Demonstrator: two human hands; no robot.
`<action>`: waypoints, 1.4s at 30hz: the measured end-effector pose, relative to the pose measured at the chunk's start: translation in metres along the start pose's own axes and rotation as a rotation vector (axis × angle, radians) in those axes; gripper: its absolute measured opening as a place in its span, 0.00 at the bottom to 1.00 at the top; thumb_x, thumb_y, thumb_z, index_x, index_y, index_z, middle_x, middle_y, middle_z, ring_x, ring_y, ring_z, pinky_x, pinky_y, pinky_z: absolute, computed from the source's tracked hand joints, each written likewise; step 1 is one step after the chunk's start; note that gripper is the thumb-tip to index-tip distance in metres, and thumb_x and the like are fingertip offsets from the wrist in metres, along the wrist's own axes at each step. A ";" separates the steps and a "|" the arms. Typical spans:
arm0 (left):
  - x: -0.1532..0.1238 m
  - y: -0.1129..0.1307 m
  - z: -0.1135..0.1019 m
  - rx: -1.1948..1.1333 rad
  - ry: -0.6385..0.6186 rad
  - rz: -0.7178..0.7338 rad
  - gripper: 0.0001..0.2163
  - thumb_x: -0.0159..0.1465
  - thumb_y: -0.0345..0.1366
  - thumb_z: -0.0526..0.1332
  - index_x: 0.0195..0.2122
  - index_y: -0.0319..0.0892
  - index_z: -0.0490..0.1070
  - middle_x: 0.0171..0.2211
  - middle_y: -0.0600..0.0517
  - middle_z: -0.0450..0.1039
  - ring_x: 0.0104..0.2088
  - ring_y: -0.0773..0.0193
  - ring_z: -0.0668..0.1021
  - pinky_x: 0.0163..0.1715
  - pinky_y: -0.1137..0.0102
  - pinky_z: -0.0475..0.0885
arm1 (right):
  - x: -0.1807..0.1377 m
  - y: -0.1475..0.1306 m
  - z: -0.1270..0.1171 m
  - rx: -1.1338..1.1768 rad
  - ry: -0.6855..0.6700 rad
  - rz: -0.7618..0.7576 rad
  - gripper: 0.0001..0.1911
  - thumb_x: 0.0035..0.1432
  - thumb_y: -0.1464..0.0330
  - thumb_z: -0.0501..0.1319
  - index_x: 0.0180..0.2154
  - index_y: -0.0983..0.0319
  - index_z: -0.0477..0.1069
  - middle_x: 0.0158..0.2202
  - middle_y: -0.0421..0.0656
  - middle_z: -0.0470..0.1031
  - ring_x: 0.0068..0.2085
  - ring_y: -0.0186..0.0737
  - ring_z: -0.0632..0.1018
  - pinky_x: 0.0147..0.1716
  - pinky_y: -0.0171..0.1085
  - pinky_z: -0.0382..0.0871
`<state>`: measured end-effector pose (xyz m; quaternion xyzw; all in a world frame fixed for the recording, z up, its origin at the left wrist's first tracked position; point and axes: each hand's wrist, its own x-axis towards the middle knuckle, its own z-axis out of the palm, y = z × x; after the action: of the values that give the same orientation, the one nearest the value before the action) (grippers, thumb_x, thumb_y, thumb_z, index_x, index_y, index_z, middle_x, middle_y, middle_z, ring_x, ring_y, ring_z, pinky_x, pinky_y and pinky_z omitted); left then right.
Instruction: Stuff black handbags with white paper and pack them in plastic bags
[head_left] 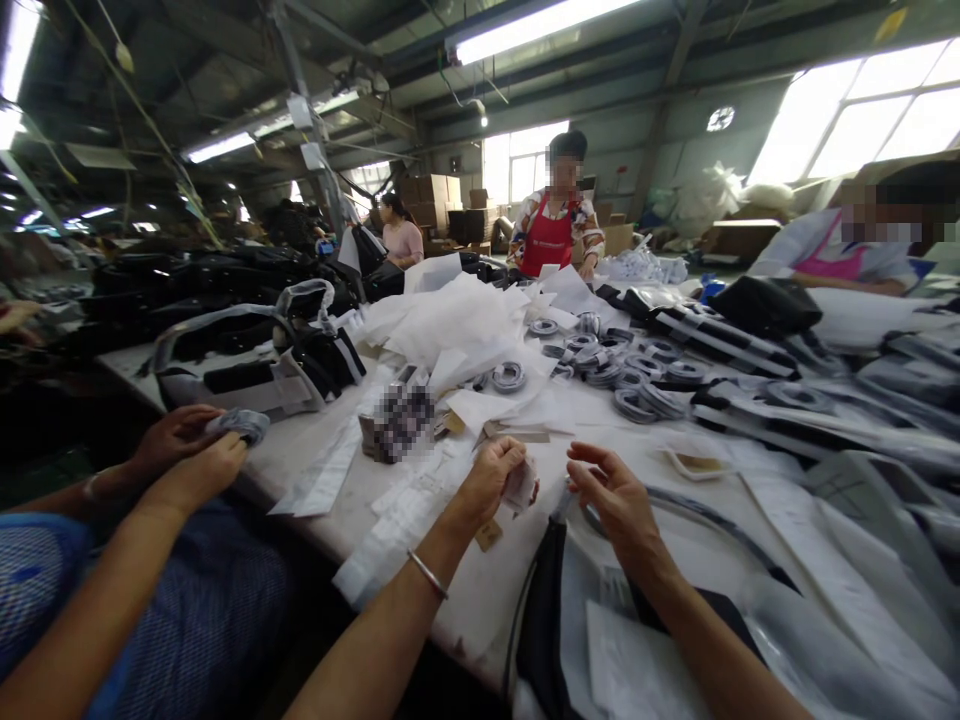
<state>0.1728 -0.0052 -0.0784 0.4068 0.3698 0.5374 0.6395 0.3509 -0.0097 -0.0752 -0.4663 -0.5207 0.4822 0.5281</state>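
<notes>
My left hand [495,480] is closed on a small whitish piece of paper or film [520,484]. Just below it a small brown tag [489,535] shows. To the right, my right hand [611,495] has its fingers bent but apart, close to the tip of a black bag [551,600] with pale wrapping. Whether a fingertip touches that tip I cannot tell. A dark curved strap [724,520] runs behind my right wrist, and a flat white sheet [637,665] lies on the bag.
Loose white sheets [457,320] and wrapped coils [645,400] cover the table's middle. A pixelated stack [397,420] stands left of my hands. At left, a co-worker's hands [202,450] hold a coil; a person in a red apron [547,240] stands opposite.
</notes>
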 end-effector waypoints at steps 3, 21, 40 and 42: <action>0.000 -0.001 0.005 0.037 0.039 0.044 0.23 0.52 0.54 0.69 0.30 0.42 0.61 0.21 0.58 0.69 0.19 0.68 0.72 0.21 0.73 0.69 | -0.005 0.004 0.005 -0.096 -0.150 -0.048 0.25 0.50 0.54 0.69 0.47 0.59 0.74 0.24 0.37 0.72 0.25 0.36 0.71 0.25 0.36 0.63; -0.006 0.016 -0.035 0.664 0.269 0.238 0.08 0.57 0.40 0.65 0.29 0.40 0.73 0.26 0.54 0.71 0.29 0.64 0.72 0.32 0.71 0.65 | -0.010 0.001 0.000 0.124 -0.434 0.163 0.19 0.51 0.51 0.70 0.30 0.61 0.76 0.24 0.40 0.75 0.20 0.31 0.68 0.20 0.32 0.59; -0.027 0.014 0.008 0.756 -0.338 -0.012 0.21 0.51 0.44 0.72 0.44 0.42 0.73 0.29 0.57 0.70 0.27 0.69 0.70 0.26 0.75 0.64 | -0.002 0.007 -0.009 0.064 -0.424 0.185 0.23 0.43 0.48 0.72 0.24 0.61 0.76 0.19 0.40 0.71 0.20 0.34 0.67 0.20 0.34 0.60; -0.031 0.015 0.005 0.777 -0.311 0.002 0.17 0.54 0.42 0.70 0.42 0.43 0.74 0.29 0.57 0.70 0.27 0.69 0.70 0.27 0.75 0.64 | -0.002 0.010 -0.010 0.017 -0.404 0.164 0.23 0.44 0.47 0.72 0.24 0.61 0.77 0.16 0.38 0.67 0.19 0.32 0.65 0.19 0.33 0.58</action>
<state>0.1670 -0.0350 -0.0612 0.6945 0.4437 0.2905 0.4862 0.3602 -0.0103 -0.0855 -0.3967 -0.5722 0.6115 0.3759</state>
